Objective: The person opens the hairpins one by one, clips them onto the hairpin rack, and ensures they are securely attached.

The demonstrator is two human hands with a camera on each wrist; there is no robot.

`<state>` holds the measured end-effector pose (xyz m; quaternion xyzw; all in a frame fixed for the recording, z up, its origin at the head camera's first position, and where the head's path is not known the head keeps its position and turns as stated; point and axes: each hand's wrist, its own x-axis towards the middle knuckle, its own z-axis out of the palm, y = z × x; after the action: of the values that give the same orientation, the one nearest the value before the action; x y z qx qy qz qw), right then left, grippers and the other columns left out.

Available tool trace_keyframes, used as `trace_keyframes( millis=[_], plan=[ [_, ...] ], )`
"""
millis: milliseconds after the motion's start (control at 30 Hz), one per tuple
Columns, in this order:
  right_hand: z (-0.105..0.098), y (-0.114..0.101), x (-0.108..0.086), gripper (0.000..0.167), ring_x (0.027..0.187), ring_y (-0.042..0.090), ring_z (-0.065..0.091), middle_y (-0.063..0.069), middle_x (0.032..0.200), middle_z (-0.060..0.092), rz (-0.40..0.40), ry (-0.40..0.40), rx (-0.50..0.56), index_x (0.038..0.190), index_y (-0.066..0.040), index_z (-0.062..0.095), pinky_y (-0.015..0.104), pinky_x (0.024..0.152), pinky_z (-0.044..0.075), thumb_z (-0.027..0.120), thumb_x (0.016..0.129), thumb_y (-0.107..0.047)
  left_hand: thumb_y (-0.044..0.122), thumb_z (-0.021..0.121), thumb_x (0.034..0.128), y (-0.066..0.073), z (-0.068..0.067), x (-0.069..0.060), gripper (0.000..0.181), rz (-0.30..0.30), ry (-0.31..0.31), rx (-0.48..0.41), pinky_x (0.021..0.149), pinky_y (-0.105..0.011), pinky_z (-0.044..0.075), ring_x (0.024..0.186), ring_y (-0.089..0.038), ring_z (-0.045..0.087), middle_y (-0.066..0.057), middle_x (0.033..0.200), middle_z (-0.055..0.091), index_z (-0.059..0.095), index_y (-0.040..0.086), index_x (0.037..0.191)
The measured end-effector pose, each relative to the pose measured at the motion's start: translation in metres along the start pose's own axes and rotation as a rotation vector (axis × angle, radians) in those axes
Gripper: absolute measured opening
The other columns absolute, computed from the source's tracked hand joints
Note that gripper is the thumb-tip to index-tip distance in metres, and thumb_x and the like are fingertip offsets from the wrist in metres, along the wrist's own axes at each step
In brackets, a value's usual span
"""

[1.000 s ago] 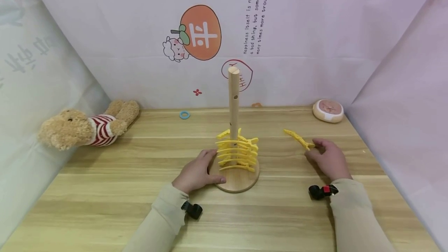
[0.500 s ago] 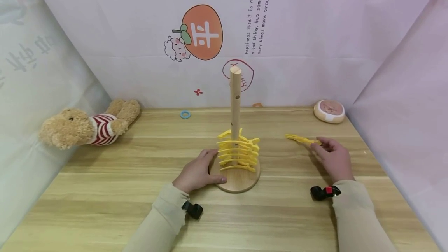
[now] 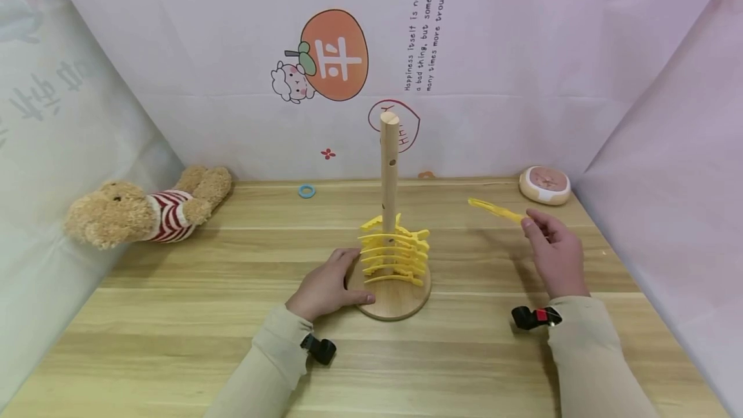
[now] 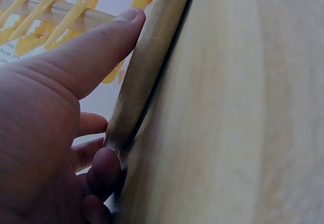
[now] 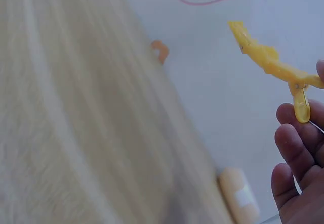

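Observation:
A wooden stand has a round base (image 3: 390,307) and an upright post (image 3: 389,173). Several yellow hair clips (image 3: 395,251) sit around the lower post, one above another. My left hand (image 3: 327,286) grips the base's left edge, its thumb (image 4: 109,39) lying on top and the fingertips at the rim. Off to the right, my right hand (image 3: 557,253) pinches one yellow alligator hair clip (image 3: 496,209) by its handle end, raised off the table. In the right wrist view that clip (image 5: 273,64) points away from the fingers, its jaws looking closed.
A teddy bear (image 3: 168,215) in a striped top lies at the left. Near the back edge are a small blue ring (image 3: 306,191) and a rounded box-like object (image 3: 544,185) with a pink top. Printed cloth walls (image 3: 499,69) enclose the wooden table (image 3: 453,366).
My right hand has picked the hair clip up off the table and raised it, the clip swinging to point left and away. The left hand stays on the base.

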<state>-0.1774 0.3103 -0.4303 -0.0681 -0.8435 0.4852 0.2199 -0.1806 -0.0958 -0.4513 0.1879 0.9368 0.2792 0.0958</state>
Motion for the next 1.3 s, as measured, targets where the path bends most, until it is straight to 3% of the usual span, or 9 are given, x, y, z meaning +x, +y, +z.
trace_keyframes(
  millis=[367, 667, 900, 1100, 1300],
  plan=[
    [0.001, -0.036, -0.007, 0.036, 0.082, 0.005, 0.053, -0.016, 0.092, 0.061, -0.177, 0.044, -0.026, 0.128, -0.009, 0.069, 0.013, 0.059, 0.041, 0.068, 0.097, -0.028, 0.064, 0.079, 0.0755, -0.002, 0.001, 0.0, 0.102, -0.002, 0.001, 0.007, 0.105, -0.05, 0.045, 0.132, -0.032, 0.05, -0.006, 0.152, 0.042, 0.038, 0.014, 0.155],
    [0.002, -0.064, -0.016, 0.025, 0.078, 0.006, 0.051, -0.009, 0.09, 0.058, -0.319, 0.066, 0.01, 0.119, -0.007, 0.073, 0.015, 0.06, 0.039, 0.071, 0.095, -0.013, 0.064, 0.079, 0.0755, -0.003, 0.002, 0.0, 0.102, -0.007, -0.003, 0.009, 0.105, -0.05, 0.045, 0.132, -0.032, 0.05, -0.006, 0.152, 0.042, 0.038, 0.015, 0.155],
    [0.006, -0.079, -0.023, 0.018, 0.078, 0.007, 0.048, -0.007, 0.093, 0.057, -0.403, 0.059, 0.141, 0.109, 0.002, 0.073, 0.017, 0.067, 0.038, 0.07, 0.091, 0.004, 0.064, 0.079, 0.0757, -0.002, 0.001, -0.001, 0.103, -0.013, -0.004, 0.005, 0.105, -0.05, 0.045, 0.133, -0.032, 0.05, -0.005, 0.153, 0.042, 0.037, 0.015, 0.156],
    [0.009, -0.089, -0.028, 0.016, 0.08, 0.008, 0.049, -0.002, 0.095, 0.058, -0.502, 0.031, 0.181, 0.105, 0.005, 0.07, 0.016, 0.069, 0.039, 0.067, 0.09, 0.011, 0.063, 0.079, 0.0762, 0.0, 0.0, -0.001, 0.102, -0.011, -0.004, 0.006, 0.105, -0.05, 0.045, 0.133, -0.032, 0.049, -0.006, 0.153, 0.041, 0.037, 0.014, 0.156],
    [0.012, -0.102, -0.035, 0.015, 0.079, 0.012, 0.052, 0.003, 0.097, 0.062, -0.508, -0.028, 0.331, 0.103, 0.011, 0.068, 0.017, 0.067, 0.043, 0.063, 0.09, 0.016, 0.063, 0.079, 0.0766, 0.001, 0.0, 0.0, 0.102, -0.007, -0.002, 0.012, 0.105, -0.05, 0.045, 0.133, -0.032, 0.05, -0.006, 0.153, 0.042, 0.037, 0.014, 0.156]
  ],
)
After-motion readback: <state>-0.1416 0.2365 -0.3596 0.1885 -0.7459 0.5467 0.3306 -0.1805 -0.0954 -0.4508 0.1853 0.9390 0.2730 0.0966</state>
